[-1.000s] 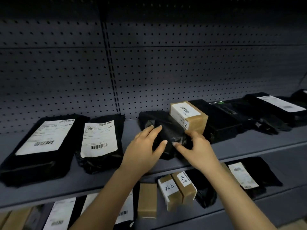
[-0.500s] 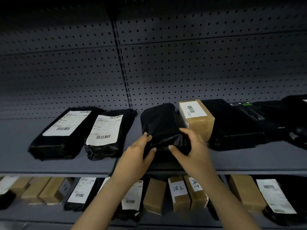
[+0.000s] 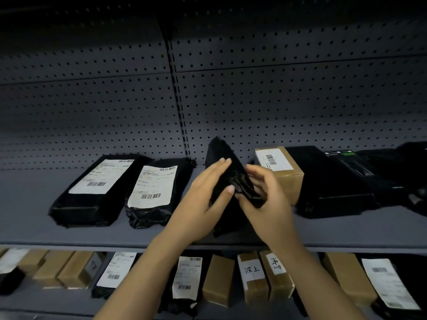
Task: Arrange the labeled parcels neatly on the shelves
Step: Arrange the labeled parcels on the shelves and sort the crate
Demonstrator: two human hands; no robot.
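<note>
A black plastic parcel stands tilted on its edge in the middle of the grey shelf, no label showing on it. My left hand presses its left face with fingers spread. On its right side, my right hand grips its crumpled lower end. Left of it lie two black parcels with white labels, flat and side by side. A brown cardboard box with a barcode label sits just right of my hands, then a large black parcel.
More dark parcels fill the shelf's right end. The lower shelf holds several brown boxes, two with handwritten labels, and labelled black bags. A perforated back panel rises behind.
The black parcel lay flat on the shelf under my hands; both hands have now lifted and turned it onto its edge. The camera view has shifted left and down.
</note>
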